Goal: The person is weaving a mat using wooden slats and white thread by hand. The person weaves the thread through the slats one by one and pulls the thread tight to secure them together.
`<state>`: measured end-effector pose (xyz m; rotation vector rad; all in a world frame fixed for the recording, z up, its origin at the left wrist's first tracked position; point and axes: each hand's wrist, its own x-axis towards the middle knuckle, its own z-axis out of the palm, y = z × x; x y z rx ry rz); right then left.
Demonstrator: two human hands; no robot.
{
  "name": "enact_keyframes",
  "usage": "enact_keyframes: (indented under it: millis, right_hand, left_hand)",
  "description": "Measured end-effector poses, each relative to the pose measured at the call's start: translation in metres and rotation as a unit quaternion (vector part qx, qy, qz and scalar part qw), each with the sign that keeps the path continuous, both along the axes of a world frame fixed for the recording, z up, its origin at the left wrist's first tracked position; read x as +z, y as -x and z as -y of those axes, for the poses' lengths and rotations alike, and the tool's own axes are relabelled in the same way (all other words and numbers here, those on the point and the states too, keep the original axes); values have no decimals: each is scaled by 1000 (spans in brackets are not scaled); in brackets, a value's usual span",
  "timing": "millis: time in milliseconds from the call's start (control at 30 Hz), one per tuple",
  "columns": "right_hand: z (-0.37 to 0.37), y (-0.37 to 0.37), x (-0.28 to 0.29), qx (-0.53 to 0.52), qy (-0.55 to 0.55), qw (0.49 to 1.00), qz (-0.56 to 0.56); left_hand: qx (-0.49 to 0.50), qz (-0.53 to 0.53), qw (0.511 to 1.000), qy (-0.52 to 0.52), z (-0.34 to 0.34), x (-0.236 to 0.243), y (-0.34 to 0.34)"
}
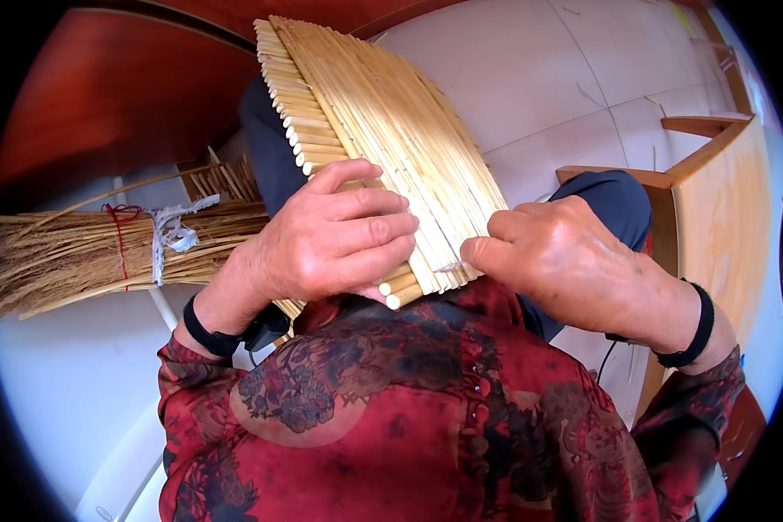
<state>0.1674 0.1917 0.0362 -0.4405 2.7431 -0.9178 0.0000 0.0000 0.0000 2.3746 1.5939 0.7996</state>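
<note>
Stalk panel [400,148] over the lap, near end by the shirt [365,418]; 2 layers, lower stalks' ends poking out on L side. L hand [335,239]: grip on panel's near L edge, fingers bent over top. R hand [570,261]: fingers curled, thumb by a thin pale strand [449,267] near panel's R edge; can't tell if grip's pinching it. Stalk bundle [70,252] well off L, tied w/ red cord [120,248].

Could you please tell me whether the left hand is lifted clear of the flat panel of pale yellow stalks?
No, the left hand lies over the panel near its lower end, touching it.
</note>
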Motion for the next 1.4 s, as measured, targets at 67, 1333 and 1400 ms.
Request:
enact_keyframes:
  millis: [67,1333,1400]
  right_hand:
    - [3,-1,-1,0,-6,1000,-13]
    - [7,2,-7,5,43,999,11]
    - [6,3,-6,5,42,999,13]
  left_hand:
    - [11,-3,1000,-3,2,1,0]
    - [22,11,1000,-14,-2,0,-1]
    - [21,9,1000,-14,-3,0,-1]
